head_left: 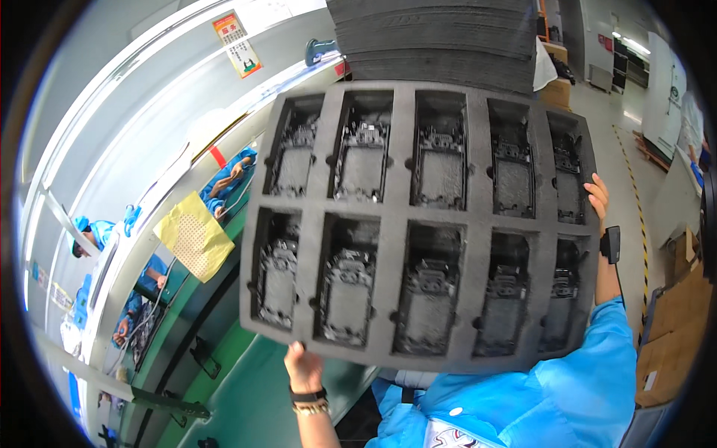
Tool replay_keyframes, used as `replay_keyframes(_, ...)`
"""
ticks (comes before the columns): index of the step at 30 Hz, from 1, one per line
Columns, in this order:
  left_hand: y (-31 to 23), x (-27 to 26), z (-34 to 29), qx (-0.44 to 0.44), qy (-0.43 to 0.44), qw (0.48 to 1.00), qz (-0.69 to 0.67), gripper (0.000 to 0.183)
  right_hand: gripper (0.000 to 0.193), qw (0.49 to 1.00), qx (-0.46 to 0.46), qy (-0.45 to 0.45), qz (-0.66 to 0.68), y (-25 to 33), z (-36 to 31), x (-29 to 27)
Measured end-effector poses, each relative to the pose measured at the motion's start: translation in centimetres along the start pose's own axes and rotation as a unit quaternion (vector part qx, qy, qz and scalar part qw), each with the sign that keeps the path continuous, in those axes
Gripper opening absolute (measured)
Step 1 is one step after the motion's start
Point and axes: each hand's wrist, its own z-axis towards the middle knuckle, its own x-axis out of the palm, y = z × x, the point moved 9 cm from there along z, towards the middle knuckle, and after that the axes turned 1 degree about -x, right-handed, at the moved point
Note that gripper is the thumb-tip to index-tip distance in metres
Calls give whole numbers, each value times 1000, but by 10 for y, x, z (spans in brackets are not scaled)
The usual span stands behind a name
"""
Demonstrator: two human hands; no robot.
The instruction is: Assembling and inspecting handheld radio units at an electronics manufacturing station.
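Across the middle of my view, a black foam tray (403, 172) fills most of what I can see, held up by both hands with its pocketed face toward me. Behind its upper edge rises a stack of dark sheets (437, 41); I can't tell whether the two touch. Below and to the left runs a green work surface (276, 381), with co-workers (93, 233) in blue beyond it. A yellow perforated sheet (196, 237) shows just beside the tray's left edge.

Each of the tray's ten pockets has a black frame-like part (439, 175) lying in it. I see nothing laid over them, so a steep tip or a knock against the stack could, I judge, slide some out. I can't read the true tilt through this lens.

The left hand (304, 366) grips the lower edge near the left corner, its fingertips closed on the foam and the rest of its hold hidden. The right hand (599, 196) curls its fingers around the far right edge, higher up. With the holds so uneven, I'd worry about the tray twisting or flexing if one hand slipped.

Smallest of all, a black device (611, 245) sits on the right wrist and a bracelet (311, 408) on the left; either could snag the foam if a wrist rolled inward.
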Motion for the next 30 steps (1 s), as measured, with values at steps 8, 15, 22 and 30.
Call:
replay_keyframes(8,20,-60,-135,59,-86,994,-35,91,31,998,25,-59,30,40,-40,71)
replay_keyframes(15,24,-90,-227,116,-135,984,4,84,38,989,6,-109,104,57,-32,121)
replay_keyframes(22,55,-97,-351,167,-281,945,-9,100,36,953,35,-1,301,78,3,166)
replay_keyframes(30,33,-115,-455,-69,-335,919,195,46,33,868,47,391,302,139,15,306)
